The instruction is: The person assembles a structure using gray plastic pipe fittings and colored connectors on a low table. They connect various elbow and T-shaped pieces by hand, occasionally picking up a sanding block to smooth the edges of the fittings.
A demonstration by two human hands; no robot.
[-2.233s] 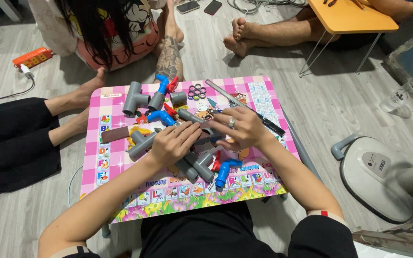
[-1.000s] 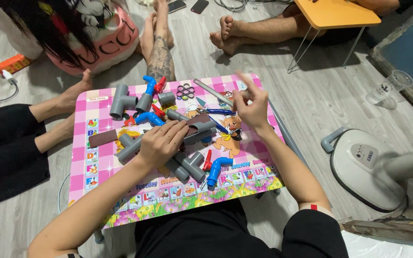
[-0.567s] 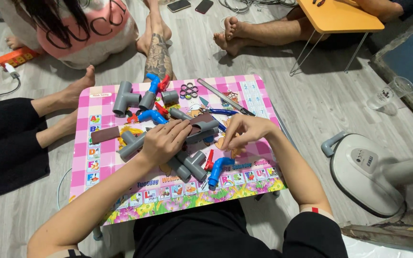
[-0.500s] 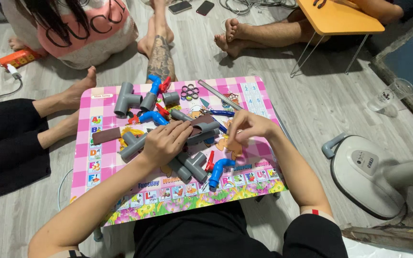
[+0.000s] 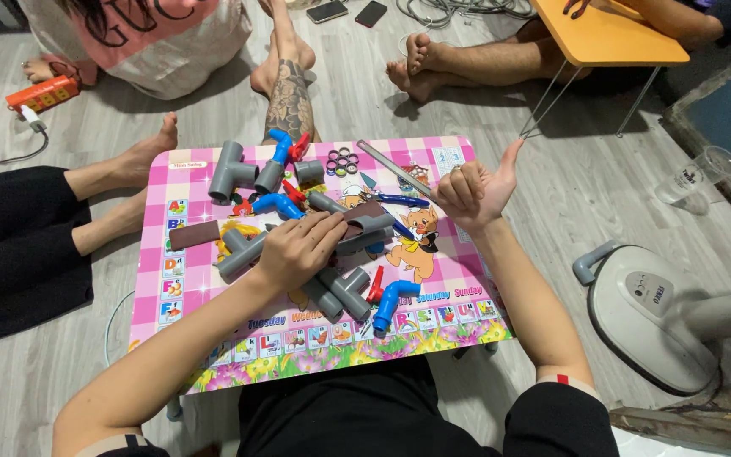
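1. Left hand (image 5: 298, 250): fingers curled down over a grey pipe (image 5: 251, 252) and a strip of brown sandpaper (image 5: 364, 211), pressing both against the pile. The grip looks closed on the pipe, though the palm hides the contact itself.
2. Right hand (image 5: 474, 190): fingers folded into a loose fist, thumb stuck out and upward, lifted off the table at its right edge. Whether anything small sits inside the fist cannot be told.
3. Pipe: lies slantwise near the middle of the table, its lower left end showing beyond the left hand, the rest covered.
4. Fittings around the hands: a grey tee (image 5: 232, 169) at the far left of the pile; a grey tee piece (image 5: 344, 292) just below the left hand; blue valves with red handles, one far (image 5: 279, 152), one near (image 5: 389, 300).
5. Loose items: a second sandpaper piece (image 5: 194, 234) left of the pile; a cluster of black rings (image 5: 343, 161) at the far edge; a hacksaw blade (image 5: 395, 169) slanting toward the right hand.
6. Table (image 5: 467, 317): pink checked top with cartoon print, standing on a grey floor.
7. Progress, judged: most parts lie separate and unjoined, so the assembly appears early; the pipe under the left hand is the piece in work, and nearly all fittings remain untouched.
8. Surroundings: other people's legs beyond the table, a white fan base (image 5: 662, 313) to the right.
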